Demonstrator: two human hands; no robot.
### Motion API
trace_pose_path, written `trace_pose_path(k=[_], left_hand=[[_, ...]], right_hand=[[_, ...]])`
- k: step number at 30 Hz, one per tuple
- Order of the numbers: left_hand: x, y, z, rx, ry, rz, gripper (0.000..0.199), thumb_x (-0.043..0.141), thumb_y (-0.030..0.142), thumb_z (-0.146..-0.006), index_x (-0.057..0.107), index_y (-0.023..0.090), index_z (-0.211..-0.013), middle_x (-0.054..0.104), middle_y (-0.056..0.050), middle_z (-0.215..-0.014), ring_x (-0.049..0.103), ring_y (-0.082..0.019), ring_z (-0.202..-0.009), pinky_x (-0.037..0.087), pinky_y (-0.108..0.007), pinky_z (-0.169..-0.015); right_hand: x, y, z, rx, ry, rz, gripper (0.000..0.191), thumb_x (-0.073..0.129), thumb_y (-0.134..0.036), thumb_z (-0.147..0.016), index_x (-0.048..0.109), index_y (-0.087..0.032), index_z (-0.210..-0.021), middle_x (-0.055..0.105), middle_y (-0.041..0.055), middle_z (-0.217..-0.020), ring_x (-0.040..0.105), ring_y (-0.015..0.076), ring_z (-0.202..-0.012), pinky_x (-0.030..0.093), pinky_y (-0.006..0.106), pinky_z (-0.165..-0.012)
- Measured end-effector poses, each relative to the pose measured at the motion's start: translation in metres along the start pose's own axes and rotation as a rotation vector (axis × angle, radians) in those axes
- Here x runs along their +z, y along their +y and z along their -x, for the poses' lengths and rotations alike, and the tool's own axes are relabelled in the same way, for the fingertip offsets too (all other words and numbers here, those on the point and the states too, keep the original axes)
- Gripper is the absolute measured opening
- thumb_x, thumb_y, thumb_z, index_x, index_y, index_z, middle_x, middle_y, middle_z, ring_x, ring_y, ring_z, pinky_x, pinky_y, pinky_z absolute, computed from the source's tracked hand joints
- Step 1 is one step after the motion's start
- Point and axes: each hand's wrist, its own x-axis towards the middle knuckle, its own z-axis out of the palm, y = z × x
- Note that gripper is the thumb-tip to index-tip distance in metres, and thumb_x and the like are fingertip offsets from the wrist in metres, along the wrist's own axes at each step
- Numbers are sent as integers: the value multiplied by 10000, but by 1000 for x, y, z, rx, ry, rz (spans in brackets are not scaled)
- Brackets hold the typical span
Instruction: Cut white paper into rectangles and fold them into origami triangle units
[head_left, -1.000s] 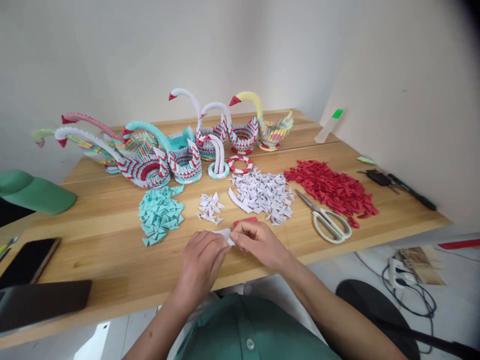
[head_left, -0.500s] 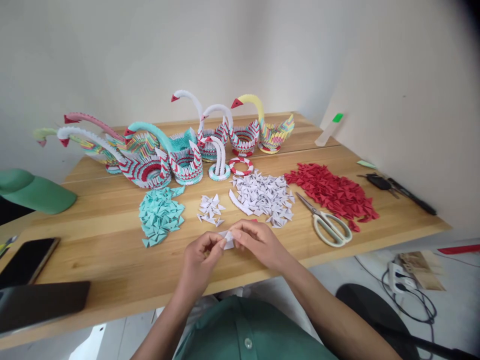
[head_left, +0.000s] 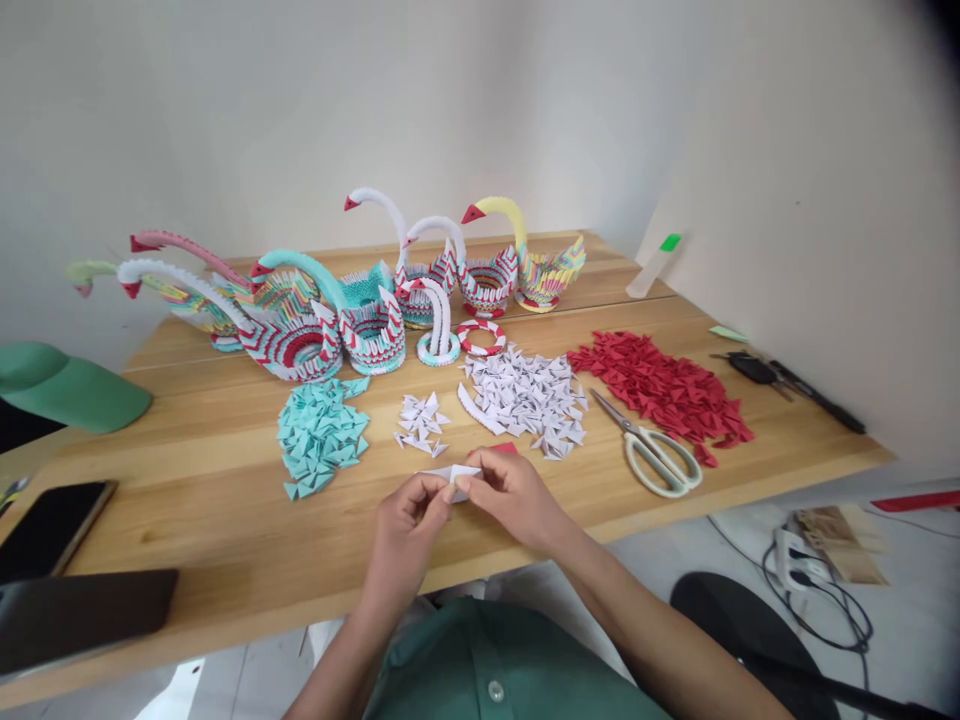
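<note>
Near the table's front edge a small folded piece of white paper (head_left: 459,473) is pinched between both hands. My left hand (head_left: 411,518) grips its left side with thumb and fingers closed. On its right side my right hand (head_left: 517,498) pinches the paper, thumb close to the left thumb. A red paper piece (head_left: 504,449) lies partly behind the right hand. Just beyond the hands are a small group of white folded triangles (head_left: 421,420), a curved white strip of joined pieces (head_left: 478,410) and a larger heap of white triangles (head_left: 532,390).
Teal triangles (head_left: 322,435) lie to the left, red triangles (head_left: 667,390) to the right, beside scissors (head_left: 660,460). Several paper swans (head_left: 375,335) stand at the back. A phone (head_left: 52,525), a green bottle (head_left: 71,388) and a car key (head_left: 752,369) are near the sides.
The white paper has turned and its folded, pointed edges now show above the fingertips. The hands remain close together, and more of the red paper shows behind the right hand.
</note>
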Motion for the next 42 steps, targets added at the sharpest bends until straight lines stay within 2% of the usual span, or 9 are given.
trace_pose_path(k=[4,8,12,18,24,28,31,34,42], left_hand=[[-1,2,2,-12,7,-12,232,615,340,-808,574,149,-684,458,38,-598,373,-97,-574,313,-210,-549],[1,3,1,-16,-24,-10,216,632,330,-788,590,146,-683,493,29,-604,405,-99,-575,328,-209,-547],[3,4,-2,-4,-26,33,214,646,330,-777,604,148,-674,542,18,-600,452,-103,-574,359,-209,-555],[0,14,-3,-38,11,95,247,668,369,-756,614,150,-653,571,17,-552,479,-98,-521,386,-208,-530],[5,17,-1,-48,2,62,248,676,353,-730,603,148,-612,570,14,-550,467,-87,-504,373,-204,-512],[7,19,-2,-59,-1,75,239,666,353,-736,613,146,-628,581,11,-547,477,-91,-502,392,-207,-515],[8,20,-5,-64,18,121,232,656,330,-738,594,150,-604,579,13,-515,484,-92,-477,397,-208,-500],[10,21,-7,-62,29,166,230,644,304,-751,572,156,-591,574,19,-503,496,-93,-470,404,-210,-506],[10,21,-5,-10,-86,183,264,629,388,-832,654,141,-745,628,-12,-637,567,-128,-593,467,-246,-610]], right_hand=[[-1,-1,-3,-12,-16,-58,205,569,-325,-850,558,-169,-717,430,-54,-593,359,89,-536,264,222,-500],[0,-5,-3,-64,22,22,173,574,-269,-840,569,-170,-698,487,-48,-589,385,88,-528,283,215,-496],[-2,-10,-1,-109,20,24,193,564,-277,-865,608,-165,-714,602,-15,-641,486,103,-573,367,216,-542],[-12,-15,1,-130,-26,-106,266,605,-402,-864,703,-166,-936,665,9,-723,581,135,-660,455,241,-622],[-8,-10,4,-185,97,58,173,585,-288,-868,702,-166,-828,679,25,-725,603,143,-656,471,237,-597],[-2,-3,8,-462,244,326,137,569,-176,-880,702,-170,-849,685,44,-746,610,145,-655,480,248,-601],[2,3,10,-752,308,517,203,540,-114,-907,700,-171,-1018,706,78,-810,639,171,-735,515,277,-653],[5,9,12,-881,342,607,332,520,-79,-919,640,-173,-1215,714,94,-846,646,181,-754,536,287,-656],[3,13,16,-761,352,625,412,493,-109,-942,583,-227,-1326,713,84,-856,639,192,-749,526,301,-654]])
